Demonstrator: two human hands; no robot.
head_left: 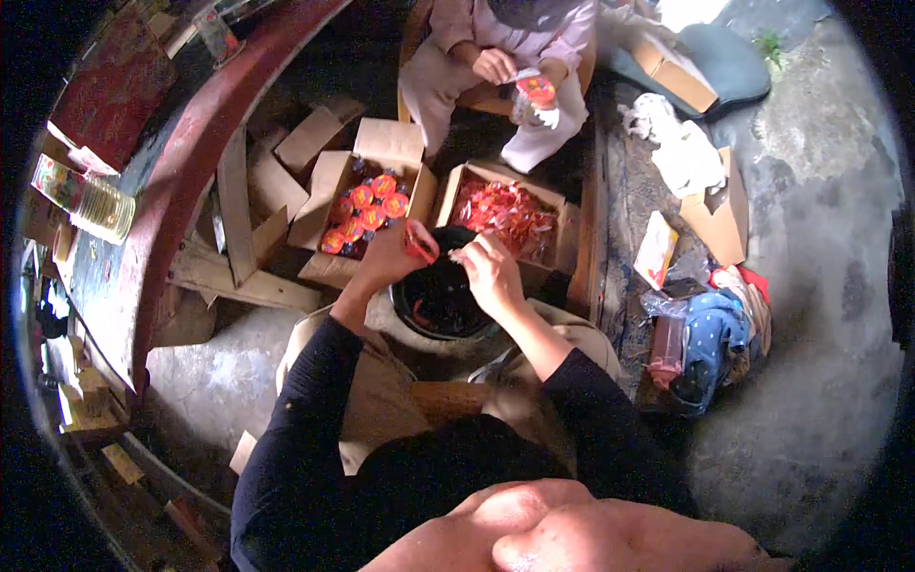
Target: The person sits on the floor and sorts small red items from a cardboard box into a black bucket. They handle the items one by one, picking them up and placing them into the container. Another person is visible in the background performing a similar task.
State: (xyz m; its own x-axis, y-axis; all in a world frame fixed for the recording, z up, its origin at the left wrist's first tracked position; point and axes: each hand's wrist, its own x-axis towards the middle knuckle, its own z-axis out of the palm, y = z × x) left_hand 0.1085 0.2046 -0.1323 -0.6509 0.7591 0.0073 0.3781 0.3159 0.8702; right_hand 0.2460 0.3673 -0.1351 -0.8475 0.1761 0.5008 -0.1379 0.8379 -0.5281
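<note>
I see a seated person in black sleeves, who bends over a round black bucket [448, 336] between the knees. The left hand [385, 255] is closed around a small red piece [420, 242], which looks like a soft wrapper; it is above the left part of the bucket's rim. The right hand [493, 274] is over the other side of the bucket, with the fingers bent together; if something small is between their tips, I cannot tell. Inside the bucket it is dark, and the contents are not clear to me.

Just behind the bucket there are two open cartons. The left carton [389, 140] contains round red-topped packs [361, 196], in rows. The right carton [447, 195] is filled with loose red wrappers [500, 210]. Opposite sits a co-worker [558, 33], who holds a red-and-clear packet [537, 91] with both hands.
</note>
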